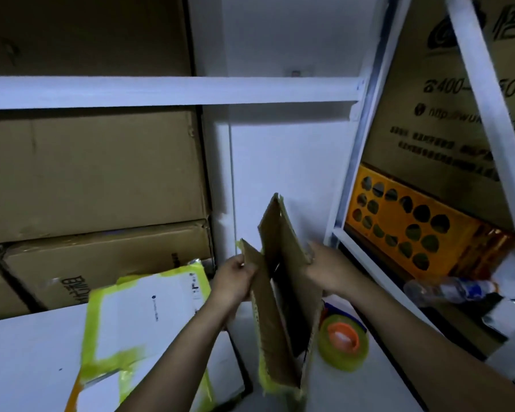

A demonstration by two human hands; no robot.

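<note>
Above the white table [27, 367], one cardboard box [292, 292] stands on end: the left hand [238, 278] pinches its left flap, the right hand [324, 264] curls round its right panel. In this dim blur it seems only half spread and unsealed; one taped parcel [143, 310] lies finished to its left, one tape roll [344, 341] to its right.
</note>
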